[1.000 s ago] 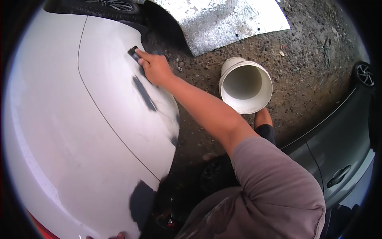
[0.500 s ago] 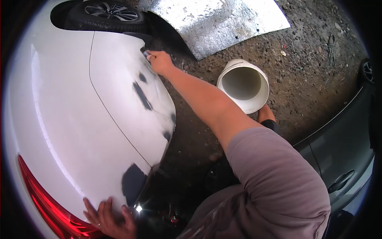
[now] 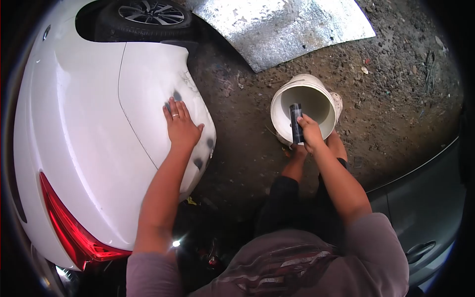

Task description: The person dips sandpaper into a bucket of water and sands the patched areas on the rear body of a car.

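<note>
My left hand (image 3: 182,124) lies flat on the white car's rear bumper (image 3: 143,94), fingers stretched out, a ring on one. Its fingertips partly cover dark grey patches in the paint, and other dark spots (image 3: 198,163) show lower along the bumper edge. Over the mouth of a white bucket (image 3: 280,106), my right hand (image 3: 310,132) is closed around a dark, oblong sanding block (image 3: 296,123), held upright. The bucket stands on the ground by my feet; its inside looks pale, and I cannot tell how much water it holds.
A silvery sheet (image 3: 292,29) lies on the rough, stony ground (image 3: 396,89) beyond the bucket. A wheel (image 3: 151,14) is at the top left, a red tail light (image 3: 79,232) at the lower left. A dark car (image 3: 420,198) stands close on my right.
My right hand has brought the block from the bumper's far edge to the bucket. My left hand has moved forward from near the tail light onto the bumper's dark patches.
</note>
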{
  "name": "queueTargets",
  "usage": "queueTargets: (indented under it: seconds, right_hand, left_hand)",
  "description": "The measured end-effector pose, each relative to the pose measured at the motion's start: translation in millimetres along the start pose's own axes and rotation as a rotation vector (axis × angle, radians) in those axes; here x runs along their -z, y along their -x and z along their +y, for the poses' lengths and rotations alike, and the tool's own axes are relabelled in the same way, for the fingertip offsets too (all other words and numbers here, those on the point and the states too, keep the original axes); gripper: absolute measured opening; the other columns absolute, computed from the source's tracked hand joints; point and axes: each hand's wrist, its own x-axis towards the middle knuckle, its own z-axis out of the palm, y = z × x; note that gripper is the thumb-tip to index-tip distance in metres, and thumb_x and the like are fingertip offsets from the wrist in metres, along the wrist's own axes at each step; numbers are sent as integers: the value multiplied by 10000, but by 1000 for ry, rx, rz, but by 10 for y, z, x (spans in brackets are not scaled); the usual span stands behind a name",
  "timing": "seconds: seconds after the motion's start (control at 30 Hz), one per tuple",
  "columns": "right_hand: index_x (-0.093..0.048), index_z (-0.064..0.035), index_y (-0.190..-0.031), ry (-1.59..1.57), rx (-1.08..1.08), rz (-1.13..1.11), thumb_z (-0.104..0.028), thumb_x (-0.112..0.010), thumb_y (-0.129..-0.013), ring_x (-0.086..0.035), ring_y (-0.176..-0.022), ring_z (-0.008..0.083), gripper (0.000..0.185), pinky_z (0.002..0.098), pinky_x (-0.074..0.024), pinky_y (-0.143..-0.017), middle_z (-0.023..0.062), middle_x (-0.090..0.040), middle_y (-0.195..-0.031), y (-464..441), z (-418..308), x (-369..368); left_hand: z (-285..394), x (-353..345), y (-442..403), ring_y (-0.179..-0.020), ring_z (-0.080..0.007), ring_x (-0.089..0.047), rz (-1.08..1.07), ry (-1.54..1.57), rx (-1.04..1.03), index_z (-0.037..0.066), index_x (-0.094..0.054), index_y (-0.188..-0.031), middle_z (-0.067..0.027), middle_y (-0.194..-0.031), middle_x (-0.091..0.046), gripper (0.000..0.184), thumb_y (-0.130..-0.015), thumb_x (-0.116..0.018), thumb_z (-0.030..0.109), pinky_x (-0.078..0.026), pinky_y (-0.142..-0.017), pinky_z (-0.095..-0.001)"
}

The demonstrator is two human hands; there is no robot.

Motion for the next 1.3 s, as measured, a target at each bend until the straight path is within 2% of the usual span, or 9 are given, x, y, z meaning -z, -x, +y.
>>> queueTargets:
  seconds: [0.1,0.23,0.27,0.33,0.37,0.47,0.8,1.3]
  right_hand:
    - [-689,13,-1381,32,-22,27,-186,-611,-1117,-639,-806,122,340,301,-541,-745,29,-716,-990,88,165,286]
    - [-706,-9,-1371,33,-100,15,-172,-596,-1126,-676,-739,152,314,335,-550,-611,48,-750,-1023,212,237,474]
    - [-706,-9,-1371,32,-102,13,-172,-596,-1126,-676,-739,152,314,335,-550,-611,48,-750,-1023,209,192,493]
    - [-710,-8,-1368,70,-113,31,-150,-578,-1132,-689,-794,137,304,318,-561,-686,46,-758,-1041,222,171,548]
    - [-708,-2,-1371,107,-98,14,-143,-573,-1135,-677,-841,113,306,284,-549,-781,29,-758,-1047,146,220,636]
    - [-706,5,-1374,107,-79,19,-149,-580,-1133,-663,-893,93,313,254,-521,-852,15,-756,-1059,29,243,746]
    - [-684,31,-1397,70,39,-72,-125,-576,-1129,-655,-907,96,328,255,-525,-854,24,-747,-1097,157,-222,376]
    - [-698,35,-1381,102,64,-44,-126,-597,-1111,-622,-897,98,330,265,-498,-839,13,-730,-1066,275,-202,429]
  left_hand:
    - [-136,-35,-651,-1682,-395,-111,21,-108,44,-43,-277,-1697,-160,-1785,-300,1031,-1031,-443,726,-21,-1336,-614]
    - [-312,7,-1369,-1683,-383,-120,53,-156,123,-43,-290,-1693,-163,-1773,-327,1018,-1039,-420,727,-34,-1338,-605]
    - [-374,41,-1502,-1685,-375,-123,64,-160,141,-50,-281,-1692,-177,-1772,-321,1021,-1043,-408,727,-50,-1343,-592]
    - [-406,52,-1653,-1686,-366,-127,70,-164,155,-58,-272,-1691,-190,-1771,-316,1024,-1047,-396,728,-66,-1347,-579]
    - [-394,31,-1672,-1685,-365,-133,85,-185,172,-59,-275,-1690,-190,-1771,-316,1020,-1047,-399,723,-73,-1347,-575]
    - [-360,-51,-1583,-1684,-372,-137,106,-185,189,-61,-284,-1687,-189,-1771,-317,993,-1053,-404,695,-82,-1348,-569]
    - [-131,-15,-847,-1684,-394,-112,56,-173,135,-63,-274,-1690,-189,-1780,-297,974,-1053,-416,660,-53,-1349,-575]
    - [149,-72,-43,-1680,-413,-102,45,-104,61,-91,-293,-1673,-213,-1772,-301,985,-1036,-449,645,-45,-1348,-585]
